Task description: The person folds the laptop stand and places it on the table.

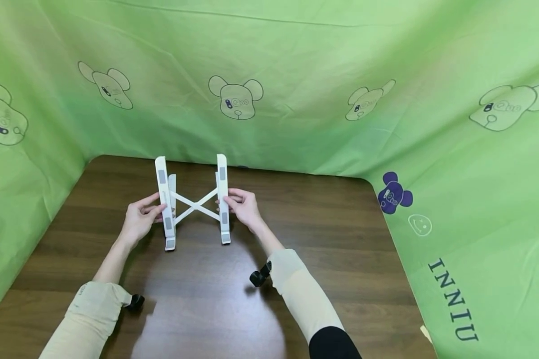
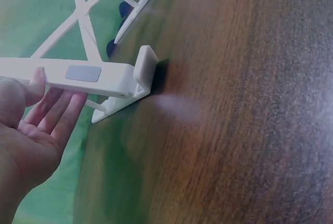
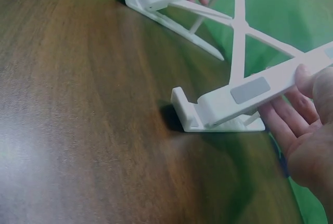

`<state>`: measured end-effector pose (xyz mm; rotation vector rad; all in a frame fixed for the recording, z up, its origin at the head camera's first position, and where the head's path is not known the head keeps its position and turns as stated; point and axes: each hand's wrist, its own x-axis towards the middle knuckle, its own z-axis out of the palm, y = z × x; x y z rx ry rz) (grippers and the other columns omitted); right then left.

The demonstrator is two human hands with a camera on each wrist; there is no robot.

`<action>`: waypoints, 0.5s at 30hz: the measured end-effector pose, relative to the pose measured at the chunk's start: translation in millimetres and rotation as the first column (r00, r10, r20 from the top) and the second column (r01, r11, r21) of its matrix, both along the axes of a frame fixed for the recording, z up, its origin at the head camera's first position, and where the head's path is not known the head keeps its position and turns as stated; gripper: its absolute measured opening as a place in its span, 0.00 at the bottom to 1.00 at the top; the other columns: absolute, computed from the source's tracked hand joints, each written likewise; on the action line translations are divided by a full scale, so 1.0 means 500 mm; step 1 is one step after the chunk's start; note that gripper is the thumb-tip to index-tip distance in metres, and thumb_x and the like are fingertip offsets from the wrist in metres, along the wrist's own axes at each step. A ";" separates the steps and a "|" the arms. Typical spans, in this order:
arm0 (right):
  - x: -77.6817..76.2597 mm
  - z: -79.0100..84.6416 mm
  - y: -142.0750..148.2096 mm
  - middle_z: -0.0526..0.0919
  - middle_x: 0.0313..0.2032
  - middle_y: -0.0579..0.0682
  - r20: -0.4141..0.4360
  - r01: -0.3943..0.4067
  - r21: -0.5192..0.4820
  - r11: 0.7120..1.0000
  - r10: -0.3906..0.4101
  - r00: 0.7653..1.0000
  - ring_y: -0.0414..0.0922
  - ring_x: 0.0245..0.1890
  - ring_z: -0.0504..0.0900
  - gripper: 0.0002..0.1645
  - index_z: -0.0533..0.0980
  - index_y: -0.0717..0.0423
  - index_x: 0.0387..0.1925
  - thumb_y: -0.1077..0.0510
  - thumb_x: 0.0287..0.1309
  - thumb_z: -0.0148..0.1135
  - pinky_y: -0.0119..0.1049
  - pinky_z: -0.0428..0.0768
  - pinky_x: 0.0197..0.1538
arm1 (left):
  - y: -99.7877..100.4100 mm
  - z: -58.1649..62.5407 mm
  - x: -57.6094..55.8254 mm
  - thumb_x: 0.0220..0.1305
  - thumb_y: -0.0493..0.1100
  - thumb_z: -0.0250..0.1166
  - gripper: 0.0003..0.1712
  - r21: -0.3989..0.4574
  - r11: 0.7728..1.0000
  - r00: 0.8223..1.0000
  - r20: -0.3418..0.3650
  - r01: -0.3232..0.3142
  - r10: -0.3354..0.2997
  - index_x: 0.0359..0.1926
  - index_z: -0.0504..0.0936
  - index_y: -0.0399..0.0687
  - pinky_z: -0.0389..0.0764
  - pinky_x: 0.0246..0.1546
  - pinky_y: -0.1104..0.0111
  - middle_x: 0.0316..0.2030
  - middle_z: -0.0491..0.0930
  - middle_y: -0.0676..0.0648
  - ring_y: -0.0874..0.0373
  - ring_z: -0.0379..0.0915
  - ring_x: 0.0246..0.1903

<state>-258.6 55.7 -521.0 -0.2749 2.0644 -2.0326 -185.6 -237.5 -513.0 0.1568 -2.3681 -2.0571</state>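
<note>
A white folding stand (image 1: 196,205) rests unfolded on the far left part of the counter (image 1: 332,239), crossed bars (image 1: 184,200) spanning its two sides. The left hand (image 1: 137,220) pinches its left rail (image 1: 164,194), thumb on top, fingers underneath; the right hand (image 1: 246,208) likewise grips the right rail (image 1: 222,192).

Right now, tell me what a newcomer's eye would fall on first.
Likely the white, X-braced stand, left of centre near the far edge of the table. The left hand and right hand grip its two sides. Behind it hangs a bright green cloth printed with cartoon heads.
</note>
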 end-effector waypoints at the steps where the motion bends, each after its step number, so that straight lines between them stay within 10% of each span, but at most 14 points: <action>1: 0.002 -0.001 0.002 0.86 0.51 0.79 -0.005 0.002 0.003 1.000 -0.002 1.000 0.75 0.47 0.91 0.21 0.77 0.78 0.66 0.72 0.77 0.60 0.49 0.95 0.50 | 0.001 -0.001 0.000 0.80 0.29 0.61 0.31 -0.013 1.000 1.000 0.007 0.003 -0.003 0.78 0.65 0.22 0.90 0.39 0.79 0.46 0.93 0.48 0.79 0.84 0.32; 6: 0.011 -0.004 0.010 0.87 0.49 0.79 -0.029 0.016 0.011 1.000 -0.016 0.999 0.72 0.44 0.93 0.20 0.78 0.78 0.64 0.72 0.76 0.61 0.47 0.95 0.49 | 0.009 -0.003 -0.001 0.81 0.30 0.60 0.31 -0.040 0.999 0.999 0.031 0.034 -0.033 0.78 0.65 0.21 0.90 0.40 0.79 0.57 0.83 0.21 0.79 0.84 0.33; 15: 0.033 -0.012 0.025 0.88 0.47 0.79 -0.049 0.038 0.010 0.999 -0.037 0.998 0.67 0.39 0.95 0.18 0.79 0.79 0.62 0.72 0.76 0.62 0.46 0.95 0.46 | 0.020 0.004 0.002 0.82 0.31 0.59 0.31 -0.039 0.997 0.996 0.048 0.073 -0.071 0.78 0.64 0.21 0.90 0.41 0.78 0.57 0.84 0.21 0.79 0.85 0.33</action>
